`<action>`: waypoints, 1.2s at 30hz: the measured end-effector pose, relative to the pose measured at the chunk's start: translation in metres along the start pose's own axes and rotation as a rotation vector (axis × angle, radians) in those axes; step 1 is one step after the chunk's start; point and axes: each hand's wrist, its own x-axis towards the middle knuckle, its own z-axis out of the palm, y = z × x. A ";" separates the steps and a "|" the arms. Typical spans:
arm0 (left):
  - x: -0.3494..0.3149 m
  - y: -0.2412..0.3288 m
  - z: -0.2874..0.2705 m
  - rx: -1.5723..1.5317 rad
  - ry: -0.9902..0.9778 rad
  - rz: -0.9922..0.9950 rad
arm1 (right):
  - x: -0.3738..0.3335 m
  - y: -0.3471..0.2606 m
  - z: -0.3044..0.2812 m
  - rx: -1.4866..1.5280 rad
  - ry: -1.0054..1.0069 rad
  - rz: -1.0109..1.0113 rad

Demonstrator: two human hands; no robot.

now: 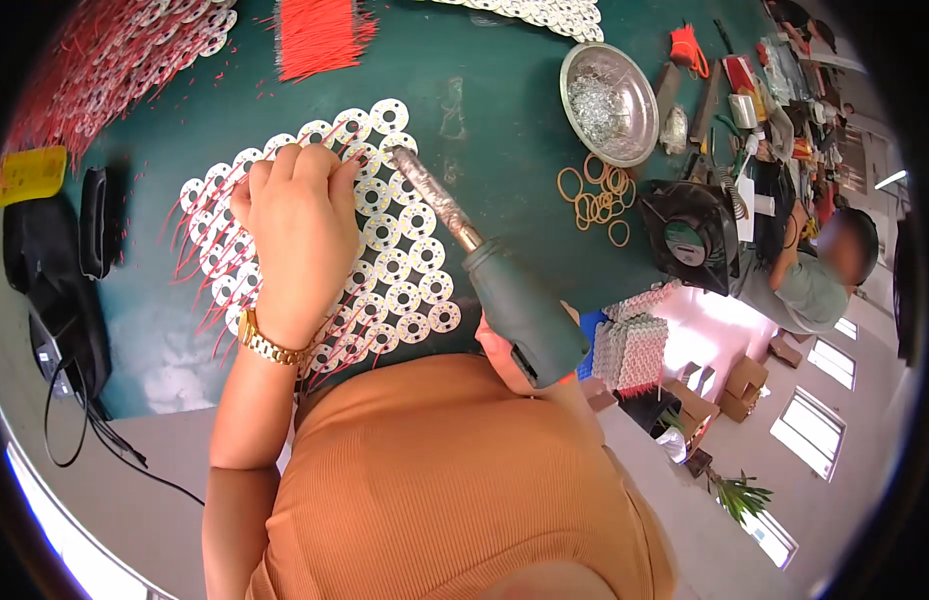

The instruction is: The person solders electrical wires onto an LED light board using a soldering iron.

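Note:
A panel of round white LED boards (392,265) lies on the green table in front of me, with thin red wires (199,255) across its left and middle rows. Over its upper part rests my left hand (299,205), fingers bent down and drawn together; the fingertips and whatever they pinch are hidden. Red wires show close beside those fingers. My right hand (499,355) grips the dark green handle of a soldering iron (519,305), mostly hidden behind it. The iron slants up and left, its tip over a board near the panel's upper right corner.
Wired boards (134,60) pile at the far left, beside a bundle of red wires (319,35). A metal bowl (639,125), rubber bands (599,200) and a black fan (687,240) stand to the right. A black case (96,220) lies left. Another person (809,280) sits beyond the fan.

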 end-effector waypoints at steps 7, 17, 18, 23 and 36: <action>-0.003 -0.002 0.001 -0.007 0.004 -0.001 | -0.014 0.054 0.042 0.324 0.400 -0.462; -0.003 -0.002 -0.002 0.005 -0.049 0.011 | 0.022 -0.017 0.002 -0.292 -0.031 -0.257; -0.003 -0.001 -0.002 0.006 -0.050 0.009 | 0.020 -0.015 0.004 -0.305 -0.021 -0.259; -0.004 -0.002 -0.002 0.007 -0.053 0.020 | 0.019 -0.011 0.007 -0.126 -0.035 -0.085; -0.004 -0.003 -0.002 -0.004 -0.058 0.022 | 0.016 -0.005 0.005 -0.263 -0.076 -0.128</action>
